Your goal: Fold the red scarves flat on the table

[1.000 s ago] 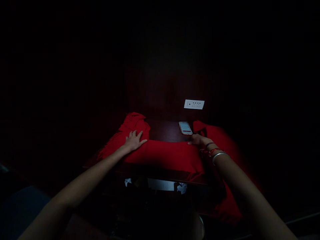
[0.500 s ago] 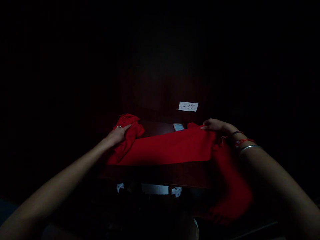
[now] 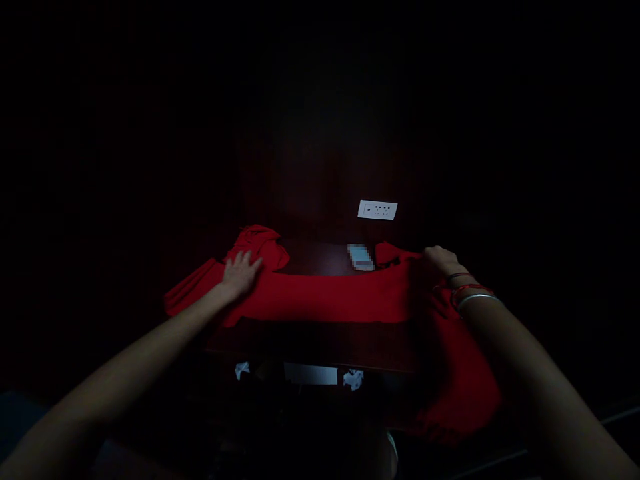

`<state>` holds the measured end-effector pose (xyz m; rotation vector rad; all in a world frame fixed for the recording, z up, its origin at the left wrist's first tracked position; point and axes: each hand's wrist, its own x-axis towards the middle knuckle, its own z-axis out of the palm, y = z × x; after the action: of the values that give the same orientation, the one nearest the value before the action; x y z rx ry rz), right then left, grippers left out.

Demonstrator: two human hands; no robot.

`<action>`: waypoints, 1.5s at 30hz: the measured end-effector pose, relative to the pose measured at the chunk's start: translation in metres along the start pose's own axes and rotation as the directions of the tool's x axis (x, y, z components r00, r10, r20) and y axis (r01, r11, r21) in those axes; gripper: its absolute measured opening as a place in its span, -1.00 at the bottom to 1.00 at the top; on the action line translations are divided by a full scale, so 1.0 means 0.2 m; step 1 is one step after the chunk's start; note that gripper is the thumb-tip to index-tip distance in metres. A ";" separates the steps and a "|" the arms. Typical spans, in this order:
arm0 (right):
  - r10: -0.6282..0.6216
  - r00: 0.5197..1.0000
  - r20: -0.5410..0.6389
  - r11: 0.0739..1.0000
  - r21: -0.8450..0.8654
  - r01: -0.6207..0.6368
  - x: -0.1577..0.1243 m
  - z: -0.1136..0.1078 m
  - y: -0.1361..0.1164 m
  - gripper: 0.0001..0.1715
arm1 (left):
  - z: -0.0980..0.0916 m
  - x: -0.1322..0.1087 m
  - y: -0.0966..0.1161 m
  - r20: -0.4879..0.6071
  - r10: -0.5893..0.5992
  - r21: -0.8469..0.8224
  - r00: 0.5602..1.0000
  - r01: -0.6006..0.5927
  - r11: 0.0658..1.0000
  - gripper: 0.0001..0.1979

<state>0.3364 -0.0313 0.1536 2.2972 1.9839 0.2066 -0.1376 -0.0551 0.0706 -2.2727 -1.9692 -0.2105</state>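
A long red cloth [image 3: 325, 297], perhaps a garment, stretches across a dark table, its left part bunched and its right part hanging over the edge. My left hand [image 3: 241, 272] lies on the cloth near the bunched part, fingers spread. At the other end my right hand [image 3: 440, 259] is closed on the cloth's upper edge; its fingertips are partly hidden. Bracelets circle my right wrist.
On the table behind the cloth lies a blurred, light blue flat object [image 3: 361, 257]. A white socket plate [image 3: 378, 210] is on the wall. White items, including a pale panel [image 3: 311, 373], show below the table's front edge [image 3: 310, 360]. Surroundings are very dark.
My left hand has opened flat on the cloth, and folds now spread out to its left. My right hand has moved slightly right with its grip, uncovering more of the light blue object.
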 end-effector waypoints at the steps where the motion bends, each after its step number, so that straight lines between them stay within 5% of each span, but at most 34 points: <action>1: 0.009 1.000 -0.011 1.000 0.000 -0.009 0.00 0.00 -0.01 -0.70 | 0.04 0.02 0.08 0.035 0.064 0.036 0.997 -0.066 0.997 -0.47; 5: 0.030 0.998 -0.058 1.000 -0.006 -0.030 0.01 -0.01 -0.02 -0.69 | 0.18 0.08 0.40 0.177 0.295 -0.054 0.939 -0.290 0.955 -0.41; 7: 0.041 0.995 -0.086 0.999 -0.012 -0.042 0.00 -0.04 0.00 -0.68 | 0.25 0.10 0.51 0.279 0.337 -0.131 0.899 -0.312 0.941 -0.37; 10: 0.094 0.984 -0.154 0.995 -0.016 -0.097 -0.01 -0.10 0.06 -0.66 | 0.33 0.17 0.58 0.344 0.313 -0.194 0.885 -0.260 0.946 -0.34; 16: 0.158 0.926 -0.344 0.986 -0.004 -0.169 0.01 -0.27 0.11 -0.62 | 0.40 0.36 0.68 0.275 0.299 -0.201 0.914 -0.249 0.947 -0.31; 18: 0.099 0.928 -0.358 0.995 0.011 -0.101 0.01 -0.31 0.08 -0.63 | 0.40 0.43 0.72 0.286 0.261 -0.195 0.922 -0.210 0.958 -0.30; 21: -0.221 0.946 -0.238 0.966 0.079 0.246 -0.06 -0.29 -0.04 -0.67 | 0.41 0.51 0.76 0.304 0.220 -0.185 0.927 -0.169 0.968 -0.30; 23: -0.482 0.867 -0.126 0.839 0.220 0.498 -0.15 -0.21 -0.17 -0.69 | 0.43 0.55 0.76 0.304 0.208 -0.175 0.930 -0.160 0.971 -0.30; 25: -0.671 0.737 -0.077 0.650 0.416 0.636 -0.26 -0.09 -0.32 -0.65 | 0.43 0.57 0.75 0.301 0.204 -0.170 0.932 -0.158 0.973 -0.31; 28: -0.815 0.576 -0.054 0.426 0.617 0.662 -0.43 0.13 -0.52 -0.63 | 0.43 0.57 0.72 0.303 0.255 -0.181 0.918 -0.207 0.962 -0.32; 31: -0.882 0.464 0.084 0.370 0.735 0.569 -0.49 0.27 -0.62 -0.58 | 0.41 0.52 0.68 0.290 0.312 -0.188 0.905 -0.266 0.945 -0.35; 32: -0.872 0.481 0.092 0.385 0.734 0.559 -0.48 0.28 -0.63 -0.56 | 0.40 0.49 0.66 0.277 0.321 -0.182 0.906 -0.279 0.943 -0.37; 35: -0.741 0.667 -0.071 0.510 0.586 0.629 -0.41 0.31 -0.59 -0.51 | 0.37 0.41 0.60 0.216 0.314 -0.127 0.925 -0.292 0.948 -0.41; 37: -0.642 0.751 -0.155 0.635 0.442 0.634 -0.36 0.34 -0.56 -0.42 | 0.34 0.36 0.55 0.165 0.281 -0.073 0.945 -0.273 0.959 -0.41; 41: -0.539 0.842 -0.008 0.801 0.304 0.516 -0.34 0.52 -0.54 -0.25 | 0.26 0.25 0.42 0.087 0.128 0.011 0.988 -0.129 0.992 -0.40; 45: -0.475 0.879 0.041 0.858 0.244 0.452 -0.38 0.62 -0.56 -0.29 | 0.20 0.14 0.15 -0.007 -0.186 0.049 0.983 0.186 0.981 -0.37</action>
<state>0.2370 -0.0888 0.0093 1.8037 2.5401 -0.1837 -0.1025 -0.0240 0.0366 -2.0581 -2.1606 -0.1797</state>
